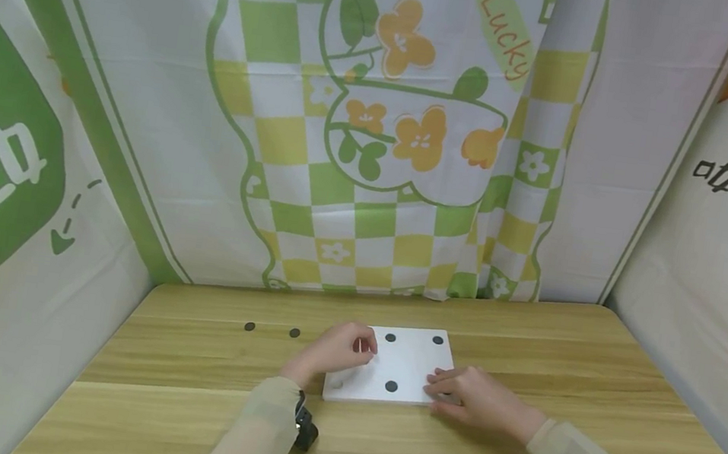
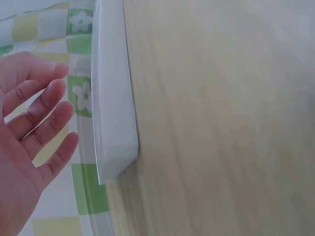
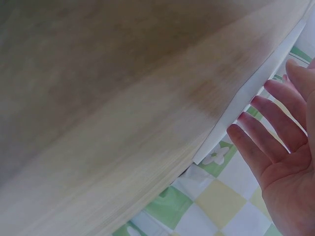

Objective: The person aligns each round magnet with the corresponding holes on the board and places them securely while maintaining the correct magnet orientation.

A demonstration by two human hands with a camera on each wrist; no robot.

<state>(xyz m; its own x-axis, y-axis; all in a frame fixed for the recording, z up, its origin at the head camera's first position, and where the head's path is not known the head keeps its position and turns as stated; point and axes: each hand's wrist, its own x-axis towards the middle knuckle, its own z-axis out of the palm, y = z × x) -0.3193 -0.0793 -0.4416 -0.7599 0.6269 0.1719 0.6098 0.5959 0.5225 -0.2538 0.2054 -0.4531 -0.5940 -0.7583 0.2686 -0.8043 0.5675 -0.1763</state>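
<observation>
A white flat board (image 1: 413, 364) lies on the wooden table, with black discs at its back middle (image 1: 391, 338), back right corner (image 1: 438, 340) and front middle (image 1: 391, 386). My left hand (image 1: 337, 346) hovers over the board's left part, fingers loosely bent. In the left wrist view this hand (image 2: 29, 118) has its thumb and index tips close together, with no object visible between them. My right hand (image 1: 469, 396) rests its fingertips at the board's right edge. The right wrist view shows the fingers (image 3: 248, 142) spread and slightly bent beside the board's white edge (image 3: 231, 115).
Two more black discs, one farther left (image 1: 249, 327) and one nearer the board (image 1: 294, 333), lie on the table (image 1: 194, 366). A pale round mark (image 1: 338, 385) shows near the board's front left corner. A checkered curtain (image 1: 363, 234) hangs behind the table, with printed cloth on both sides.
</observation>
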